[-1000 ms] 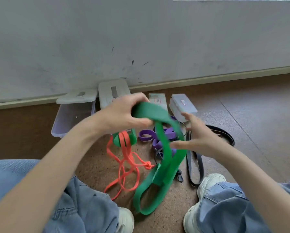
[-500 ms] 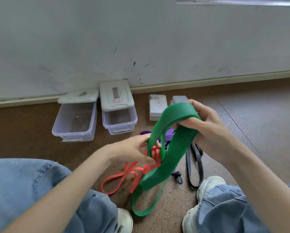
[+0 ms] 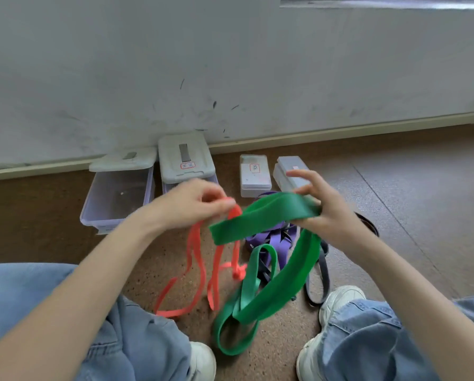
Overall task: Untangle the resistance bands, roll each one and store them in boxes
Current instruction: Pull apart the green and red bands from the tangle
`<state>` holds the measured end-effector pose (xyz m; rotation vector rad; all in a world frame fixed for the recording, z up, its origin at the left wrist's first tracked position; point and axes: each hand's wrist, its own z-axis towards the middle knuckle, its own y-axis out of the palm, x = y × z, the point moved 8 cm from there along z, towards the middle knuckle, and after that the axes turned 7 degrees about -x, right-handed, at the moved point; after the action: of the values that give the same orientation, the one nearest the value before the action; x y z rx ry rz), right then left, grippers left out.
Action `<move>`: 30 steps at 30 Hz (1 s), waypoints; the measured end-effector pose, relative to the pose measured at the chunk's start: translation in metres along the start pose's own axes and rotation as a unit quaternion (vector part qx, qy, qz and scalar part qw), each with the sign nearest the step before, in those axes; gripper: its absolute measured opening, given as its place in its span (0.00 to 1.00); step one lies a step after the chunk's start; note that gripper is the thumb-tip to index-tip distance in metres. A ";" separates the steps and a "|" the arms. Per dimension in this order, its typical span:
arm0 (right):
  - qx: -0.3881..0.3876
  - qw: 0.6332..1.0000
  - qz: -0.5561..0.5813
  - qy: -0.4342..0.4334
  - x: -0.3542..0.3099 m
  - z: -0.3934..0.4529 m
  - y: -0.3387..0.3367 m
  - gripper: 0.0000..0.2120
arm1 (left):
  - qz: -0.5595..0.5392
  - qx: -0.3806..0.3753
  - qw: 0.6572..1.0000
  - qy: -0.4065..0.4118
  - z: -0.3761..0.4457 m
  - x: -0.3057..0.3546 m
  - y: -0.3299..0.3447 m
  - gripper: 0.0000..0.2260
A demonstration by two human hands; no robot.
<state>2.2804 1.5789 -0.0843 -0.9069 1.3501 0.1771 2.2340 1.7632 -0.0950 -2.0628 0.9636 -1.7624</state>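
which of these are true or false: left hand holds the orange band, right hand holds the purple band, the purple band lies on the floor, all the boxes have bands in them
1. The left hand holds the orange band: true.
2. The right hand holds the purple band: false, it grips the green band.
3. The purple band lies on the floor: true.
4. All the boxes hold bands: false, the open clear box shows no band inside.

A wide green rubber resistance band [image 3: 269,218] is held up, its loops trailing to the brown floor [image 3: 395,215]. A thin orange band [image 3: 194,259] hangs beside it, knotted. Purple bands [image 3: 278,237] lie tangled behind. Four clear plastic boxes [image 3: 115,196] stand along the wall.
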 end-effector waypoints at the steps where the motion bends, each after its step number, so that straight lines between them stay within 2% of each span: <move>1: -0.029 0.997 -0.074 -0.024 -0.004 0.001 0.010 0.29 | -0.045 0.032 0.998 0.028 -0.003 0.014 -0.011 0.10; 3: -0.069 0.962 -0.254 -0.068 -0.007 0.002 0.031 0.27 | -0.089 0.085 0.990 0.068 -0.010 0.037 -0.023 0.12; 4: -0.097 0.943 -0.313 -0.062 -0.001 0.001 0.042 0.28 | -0.104 0.097 0.986 0.085 -0.013 0.046 -0.025 0.12; 6: -0.164 0.925 -0.343 -0.005 0.021 -0.001 0.060 0.35 | -0.158 0.099 0.976 0.115 -0.018 0.059 -0.025 0.11; 7: -0.180 0.931 -0.317 0.010 0.027 -0.002 0.064 0.38 | -0.184 0.092 0.970 0.127 -0.020 0.064 -0.026 0.11; 9: -0.152 0.967 -0.204 0.009 0.023 0.001 0.063 0.41 | -0.203 0.068 0.967 0.141 -0.022 0.070 -0.022 0.13; 11: -0.136 0.986 -0.097 -0.002 0.014 0.005 0.065 0.37 | -0.197 0.044 0.967 0.157 -0.023 0.077 -0.014 0.13; 17: -0.146 0.987 0.072 -0.010 -0.005 0.004 0.085 0.28 | -0.267 0.037 0.942 0.200 -0.021 0.086 -0.009 0.08; 21: -0.147 0.972 0.181 0.008 -0.005 0.001 0.095 0.16 | -0.402 0.038 0.896 0.185 -0.015 0.080 -0.003 0.08; 23: -0.157 0.970 0.186 0.002 -0.007 -0.001 0.095 0.12 | -0.458 0.048 0.867 0.189 -0.014 0.079 -0.006 0.08; 27: -0.213 0.971 0.106 0.022 0.000 -0.007 0.105 0.12 | -0.558 0.061 0.798 0.218 -0.016 0.075 -0.029 0.10; 28: -0.214 0.972 0.092 0.034 0.005 -0.008 0.108 0.10 | -0.557 0.063 0.798 0.219 -0.017 0.073 -0.032 0.12; 30: -0.172 0.979 0.105 0.043 0.011 -0.008 0.106 0.04 | -0.506 0.074 0.840 0.181 -0.013 0.058 -0.026 0.16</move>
<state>2.2139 1.6392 -0.1422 -1.0660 1.5242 0.5535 2.2321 1.7493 -0.0314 -2.3425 -0.3700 -2.6472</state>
